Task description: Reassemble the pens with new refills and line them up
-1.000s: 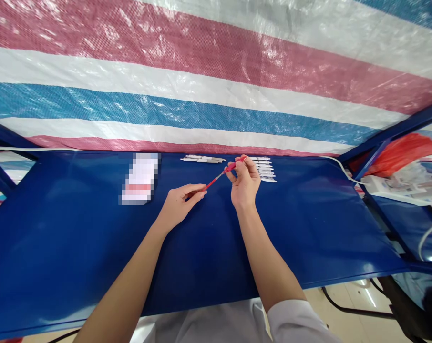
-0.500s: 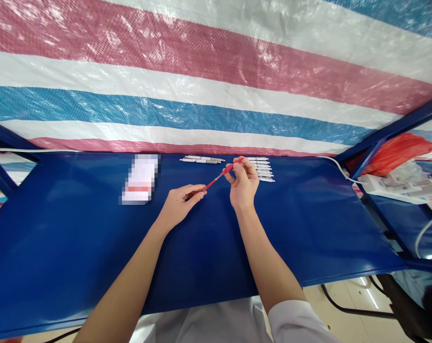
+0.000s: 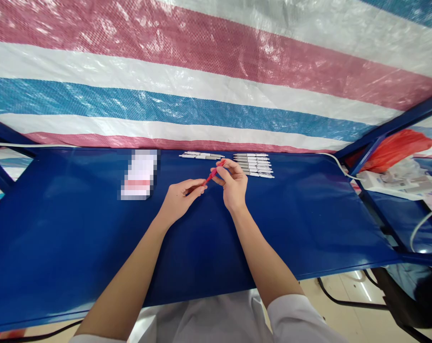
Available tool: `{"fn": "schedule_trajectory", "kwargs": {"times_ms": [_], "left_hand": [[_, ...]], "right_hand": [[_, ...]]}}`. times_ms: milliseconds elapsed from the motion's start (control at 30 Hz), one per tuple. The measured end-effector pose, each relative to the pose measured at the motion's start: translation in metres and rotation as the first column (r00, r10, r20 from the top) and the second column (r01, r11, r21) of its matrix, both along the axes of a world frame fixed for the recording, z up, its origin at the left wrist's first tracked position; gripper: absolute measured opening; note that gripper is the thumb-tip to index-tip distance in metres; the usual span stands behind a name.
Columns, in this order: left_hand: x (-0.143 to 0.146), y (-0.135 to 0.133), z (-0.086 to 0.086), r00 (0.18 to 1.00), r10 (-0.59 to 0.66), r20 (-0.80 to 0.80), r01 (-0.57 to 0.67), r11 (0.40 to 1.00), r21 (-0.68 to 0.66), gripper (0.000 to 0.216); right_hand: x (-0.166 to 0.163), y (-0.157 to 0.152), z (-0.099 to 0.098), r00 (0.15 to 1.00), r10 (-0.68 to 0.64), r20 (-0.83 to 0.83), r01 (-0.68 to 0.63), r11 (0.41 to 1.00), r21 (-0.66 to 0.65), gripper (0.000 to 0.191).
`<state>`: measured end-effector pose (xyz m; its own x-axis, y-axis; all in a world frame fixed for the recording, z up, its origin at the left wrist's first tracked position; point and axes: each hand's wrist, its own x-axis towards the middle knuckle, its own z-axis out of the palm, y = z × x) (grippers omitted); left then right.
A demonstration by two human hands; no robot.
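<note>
Over the blue table (image 3: 201, 257), a slim red pen (image 3: 211, 175) slants up to the right between my hands. My left hand (image 3: 182, 197) is closed on its lower end, thumb and forefinger pinching it. The upper red part is pinched by the fingertips of my right hand (image 3: 234, 186). Its lower tip is hidden in my left fingers. Just behind my right hand lies a row of white and grey pens (image 3: 255, 164), side by side. A smaller group of white and grey pens (image 3: 201, 156) rests at the back, left of that row.
A pixelated white and red item (image 3: 139, 175) lies on the table to the left. A striped plastic sheet (image 3: 201, 81) hangs behind the table. At the right are blue frame bars (image 3: 398, 124), a red bag (image 3: 398, 150) and a white cable (image 3: 339, 166).
My right hand has moved left and slightly down, closer to my left hand. The thin red length that showed between the hands is now mostly covered by the thicker red part.
</note>
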<state>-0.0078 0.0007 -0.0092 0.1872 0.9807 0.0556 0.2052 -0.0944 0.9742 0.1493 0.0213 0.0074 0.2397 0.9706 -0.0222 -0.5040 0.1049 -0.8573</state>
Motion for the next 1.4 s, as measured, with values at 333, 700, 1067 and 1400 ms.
{"fn": "schedule_trajectory", "kwargs": {"times_ms": [333,700,1067,1400], "left_hand": [[0.012,0.008,-0.001,0.995,0.007,-0.099,0.001,0.996,0.089,0.04],[0.015,0.014,-0.003,0.988,-0.152,0.006,0.152,0.981,-0.117,0.041],[0.014,0.008,0.01,0.928,-0.287,0.239,0.347,0.899,-0.268,0.035],[0.015,0.008,0.004,0.92,-0.263,0.292,0.345,0.895,-0.283,0.033]], "right_hand": [[0.009,-0.004,-0.013,0.999,0.022,0.026,-0.021,0.999,-0.034,0.026],[0.021,0.006,-0.019,0.995,0.1,-0.02,-0.101,0.994,-0.049,0.029],[0.023,0.006,-0.019,0.97,0.195,-0.146,-0.197,0.98,0.001,0.027],[0.022,0.004,-0.019,0.962,0.218,-0.167,-0.218,0.976,0.019,0.024]]}}
